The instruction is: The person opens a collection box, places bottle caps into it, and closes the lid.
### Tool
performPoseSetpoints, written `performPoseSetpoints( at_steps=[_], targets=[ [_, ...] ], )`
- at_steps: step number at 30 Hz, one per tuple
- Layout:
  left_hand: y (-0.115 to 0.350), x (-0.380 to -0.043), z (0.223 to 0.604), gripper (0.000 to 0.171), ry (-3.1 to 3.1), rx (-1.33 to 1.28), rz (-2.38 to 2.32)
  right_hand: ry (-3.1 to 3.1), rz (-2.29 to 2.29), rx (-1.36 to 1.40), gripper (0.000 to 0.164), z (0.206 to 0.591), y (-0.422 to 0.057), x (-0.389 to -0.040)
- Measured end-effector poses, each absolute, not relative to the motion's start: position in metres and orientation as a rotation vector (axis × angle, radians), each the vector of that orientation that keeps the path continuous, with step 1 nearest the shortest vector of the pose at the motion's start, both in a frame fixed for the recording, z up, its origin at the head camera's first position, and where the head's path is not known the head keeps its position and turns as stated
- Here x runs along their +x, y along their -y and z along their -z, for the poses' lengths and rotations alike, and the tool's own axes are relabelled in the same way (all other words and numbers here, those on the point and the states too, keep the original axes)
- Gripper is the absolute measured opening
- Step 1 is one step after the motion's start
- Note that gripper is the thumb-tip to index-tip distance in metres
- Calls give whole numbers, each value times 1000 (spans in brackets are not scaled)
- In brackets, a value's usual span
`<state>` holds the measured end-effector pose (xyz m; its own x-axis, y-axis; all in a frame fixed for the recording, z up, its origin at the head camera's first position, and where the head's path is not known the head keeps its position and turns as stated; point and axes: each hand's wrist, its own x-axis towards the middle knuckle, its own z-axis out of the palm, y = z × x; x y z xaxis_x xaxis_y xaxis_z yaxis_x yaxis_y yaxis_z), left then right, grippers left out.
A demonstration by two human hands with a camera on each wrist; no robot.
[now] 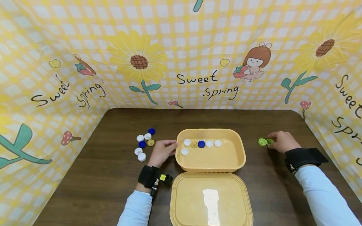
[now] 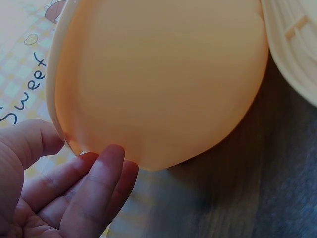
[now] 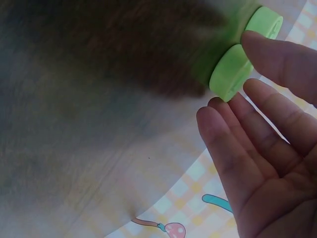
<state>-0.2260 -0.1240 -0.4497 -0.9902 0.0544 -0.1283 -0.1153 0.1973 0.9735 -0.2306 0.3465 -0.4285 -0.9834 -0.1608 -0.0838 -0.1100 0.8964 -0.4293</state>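
My left hand [image 1: 161,153] holds the left edge of a yellow plastic box [image 1: 238,153]; in the left wrist view the thumb and fingers [image 2: 106,171] meet at its rim. Inside the box lie several white bottle caps [image 1: 187,142], a blue cap [image 1: 201,144] and a yellow cap [image 1: 193,144]. Over on the right, my right hand [image 1: 283,142] is at two green bottle caps. Its thumb touches or nearly touches the nearer green cap [image 3: 230,74], with the other fingers loosely spread beside it. The second green cap [image 1: 262,142] lies right alongside.
Left of the box lies a group of white caps [image 1: 141,157], blue caps [image 1: 142,144] and a yellow cap [image 1: 151,142]. A yellow lid [image 1: 192,201] lies in front of the box. Patterned cloth [image 1: 175,56] hangs around the dark wooden table [image 1: 93,188].
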Motion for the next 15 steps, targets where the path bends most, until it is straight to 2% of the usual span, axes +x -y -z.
performPoseSetpoints(
  at_steps=[15],
  targets=[
    [123, -227, 450, 26, -2329, -73, -1896, -2986, 661, -217, 32, 433, -349, -232]
  ],
)
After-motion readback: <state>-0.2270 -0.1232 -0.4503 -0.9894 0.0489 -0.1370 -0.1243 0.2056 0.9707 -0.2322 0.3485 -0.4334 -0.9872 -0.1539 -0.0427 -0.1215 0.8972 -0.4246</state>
